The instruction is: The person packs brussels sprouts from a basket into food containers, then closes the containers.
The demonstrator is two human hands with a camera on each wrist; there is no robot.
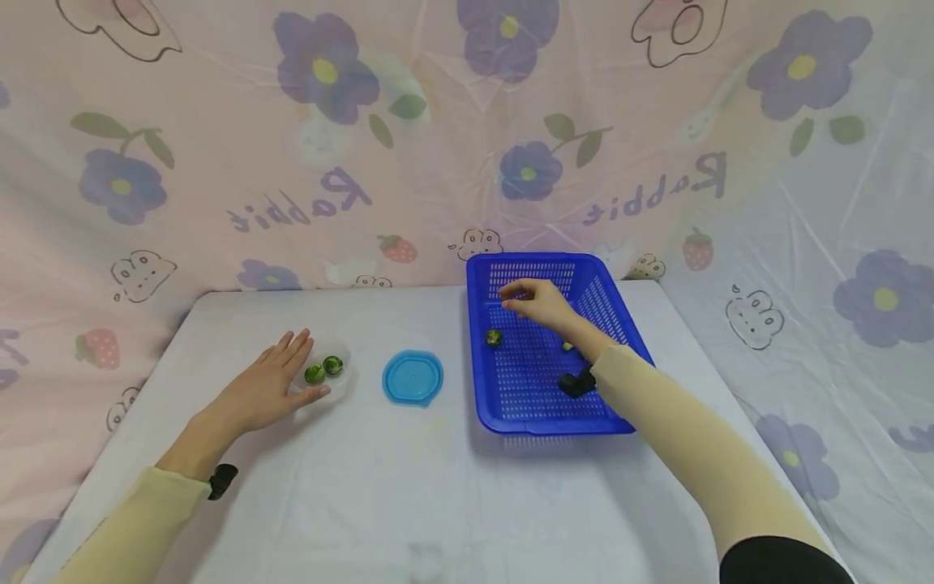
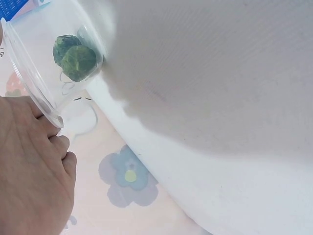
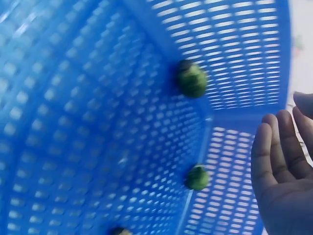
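Note:
A clear plastic tub with two Brussels sprouts inside stands on the left part of the table. My left hand holds it at its side, thumb along the near side and fingers along the far left side; the left wrist view shows fingers behind its rim. Over the blue basket hovers my right hand, fingers loosely bent and nothing visible between them. Below it, one Brussels sprout lies by the basket's left wall. Another sprout shows in the right wrist view, with more partly under the forearm.
A light-blue lid lies flat between tub and basket. White cloth covers the table. A patterned curtain hangs behind it and along both sides.

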